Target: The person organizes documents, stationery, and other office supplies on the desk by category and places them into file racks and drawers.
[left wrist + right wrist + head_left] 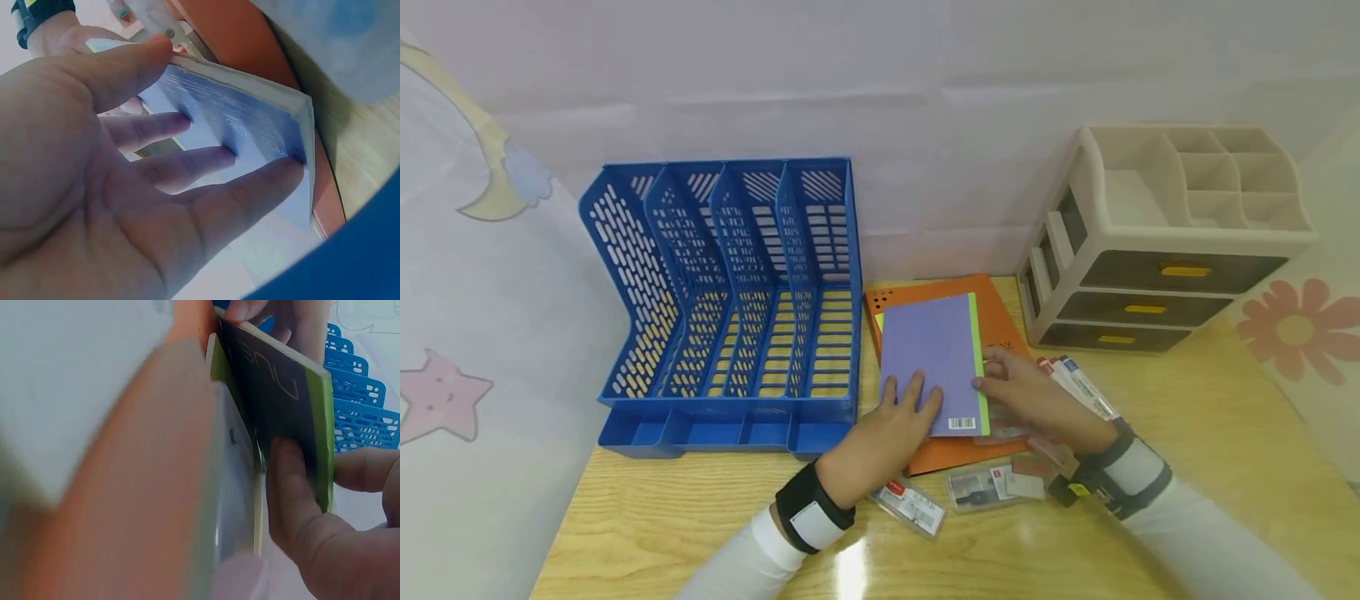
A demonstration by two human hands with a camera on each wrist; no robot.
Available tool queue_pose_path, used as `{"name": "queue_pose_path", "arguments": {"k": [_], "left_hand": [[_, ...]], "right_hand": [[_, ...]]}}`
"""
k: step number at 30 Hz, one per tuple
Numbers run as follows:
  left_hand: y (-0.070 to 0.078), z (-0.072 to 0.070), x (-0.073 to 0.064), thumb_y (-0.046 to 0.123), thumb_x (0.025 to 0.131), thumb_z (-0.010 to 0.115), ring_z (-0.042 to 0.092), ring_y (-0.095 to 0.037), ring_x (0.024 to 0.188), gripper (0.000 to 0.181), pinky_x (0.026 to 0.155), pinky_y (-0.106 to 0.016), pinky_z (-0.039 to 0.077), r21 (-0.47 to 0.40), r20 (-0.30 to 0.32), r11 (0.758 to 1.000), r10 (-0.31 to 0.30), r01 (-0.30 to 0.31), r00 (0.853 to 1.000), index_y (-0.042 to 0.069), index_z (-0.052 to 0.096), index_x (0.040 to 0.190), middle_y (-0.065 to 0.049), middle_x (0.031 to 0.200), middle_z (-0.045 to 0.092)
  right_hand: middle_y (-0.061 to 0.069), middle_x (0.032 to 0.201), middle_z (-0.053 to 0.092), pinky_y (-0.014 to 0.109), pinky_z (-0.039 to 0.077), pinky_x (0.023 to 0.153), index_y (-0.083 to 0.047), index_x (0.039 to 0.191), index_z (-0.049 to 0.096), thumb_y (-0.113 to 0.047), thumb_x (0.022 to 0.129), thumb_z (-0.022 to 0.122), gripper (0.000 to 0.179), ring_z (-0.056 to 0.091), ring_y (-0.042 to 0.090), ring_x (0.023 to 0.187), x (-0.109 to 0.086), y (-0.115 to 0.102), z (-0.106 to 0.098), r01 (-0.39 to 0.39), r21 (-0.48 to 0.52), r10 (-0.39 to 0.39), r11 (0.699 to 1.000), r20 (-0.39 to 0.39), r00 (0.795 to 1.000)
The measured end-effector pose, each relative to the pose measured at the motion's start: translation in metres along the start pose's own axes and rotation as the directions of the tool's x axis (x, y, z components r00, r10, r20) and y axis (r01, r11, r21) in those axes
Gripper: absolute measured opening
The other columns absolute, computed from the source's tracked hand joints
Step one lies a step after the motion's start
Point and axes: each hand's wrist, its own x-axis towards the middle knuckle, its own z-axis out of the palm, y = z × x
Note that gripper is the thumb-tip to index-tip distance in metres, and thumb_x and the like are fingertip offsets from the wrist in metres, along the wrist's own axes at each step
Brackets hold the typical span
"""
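A purple notebook with a light green spine lies tilted over an orange folder. My left hand holds its lower left part, with fingertips on the purple cover and the thumb at the bottom edge. At the spine, my right hand pinches the notebook, thumb on the outer side and fingers against the dark cover underneath. Beneath it, another green-edged item and a clear plastic case show in the right wrist view; both are mostly hidden.
A blue file rack with upright dividers stands left. The beige drawer unit is at the back right. Several markers lie beyond my right hand. Two clear cases, one left and one right, lie near the front.
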Motion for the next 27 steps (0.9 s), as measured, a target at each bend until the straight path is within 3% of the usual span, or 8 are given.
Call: {"name": "queue_pose_path", "arguments": {"k": [2,5,9,15,20,23,25,27], "left_hand": [[-0.001,-0.001,0.000,0.020,0.083,0.089,0.050,-0.055,0.135,0.092,0.090,-0.047,0.061,-0.022,-0.010,1.000,-0.002,0.001,1.000,0.007,0.038,0.158,-0.027,0.161,0.038],[-0.002,-0.004,0.000,0.024,0.095,0.076,0.048,-0.053,0.138,0.076,0.090,-0.048,0.061,-0.088,-0.019,0.996,-0.024,0.022,1.000,0.009,0.037,0.159,-0.026,0.163,0.036],[-0.008,-0.010,0.000,0.038,0.106,0.057,0.041,-0.050,0.145,0.065,0.102,-0.050,0.055,-0.195,-0.026,0.979,-0.065,0.058,0.998,0.011,0.034,0.161,-0.022,0.167,0.029],[-0.019,-0.025,-0.002,0.045,0.107,0.053,0.029,-0.045,0.153,0.071,0.114,-0.054,0.043,-0.377,-0.085,0.923,-0.115,0.075,0.990,0.010,0.029,0.163,-0.021,0.171,0.019],[-0.023,-0.031,-0.003,0.048,0.107,0.049,0.023,-0.036,0.157,0.073,0.120,-0.051,0.036,-0.483,-0.135,0.874,-0.137,0.055,0.981,0.009,0.026,0.164,-0.018,0.172,0.016],[-0.021,-0.034,-0.003,0.051,0.108,0.045,0.022,-0.029,0.158,0.072,0.122,-0.049,0.034,-0.587,-0.152,0.809,-0.144,0.028,0.978,0.012,0.024,0.165,-0.014,0.172,0.018],[-0.018,-0.035,-0.003,0.053,0.108,0.043,0.022,-0.025,0.159,0.072,0.124,-0.047,0.032,-0.675,-0.157,0.738,-0.157,0.010,0.975,0.015,0.022,0.166,-0.009,0.173,0.019],[-0.016,-0.038,-0.003,0.054,0.108,0.042,0.024,-0.023,0.158,0.072,0.123,-0.048,0.033,-0.762,-0.155,0.647,-0.180,-0.002,0.971,0.018,0.019,0.166,-0.004,0.173,0.019]], "right_hand": [[0.029,0.136,0.062,0.037,0.062,0.086,0.003,0.149,0.038,-0.015,0.104,0.058,0.053,0.075,0.027,0.103,0.000,0.001,0.001,-0.004,0.001,0.004,1.000,-0.020,1.000],[0.031,0.142,0.058,0.041,0.063,0.085,-0.001,0.151,0.034,-0.014,0.105,0.057,0.053,0.075,0.030,0.103,-0.002,0.000,0.002,-0.017,0.075,0.019,0.997,-0.022,1.000],[0.033,0.144,0.054,0.046,0.063,0.085,-0.003,0.152,0.031,-0.013,0.106,0.055,0.053,0.075,0.032,0.104,-0.008,-0.003,0.003,-0.002,0.166,0.006,0.986,-0.021,1.000],[0.035,0.144,0.053,0.047,0.063,0.084,-0.007,0.152,0.034,-0.013,0.107,0.054,0.049,0.075,0.033,0.104,-0.020,-0.016,0.003,0.097,0.193,-0.083,0.976,-0.082,0.993],[0.033,0.146,0.053,0.039,0.063,0.084,-0.009,0.154,0.038,-0.013,0.107,0.054,0.050,0.074,0.019,0.104,-0.030,-0.031,0.005,0.171,0.156,-0.141,0.973,-0.187,0.972],[0.030,0.143,0.057,0.032,0.062,0.084,-0.007,0.154,0.042,-0.010,0.106,0.055,0.049,0.073,0.014,0.106,-0.037,-0.039,0.010,0.224,0.076,-0.197,0.972,-0.264,0.944],[0.028,0.138,0.062,0.029,0.062,0.082,-0.007,0.153,0.044,-0.008,0.105,0.056,0.049,0.074,0.019,0.106,-0.040,-0.043,0.017,0.260,0.000,-0.248,0.966,-0.298,0.922],[0.025,0.134,0.066,0.031,0.063,0.082,-0.007,0.151,0.048,-0.007,0.104,0.058,0.047,0.074,0.027,0.107,-0.043,-0.046,0.026,0.298,-0.080,-0.308,0.951,-0.319,0.896]]}}
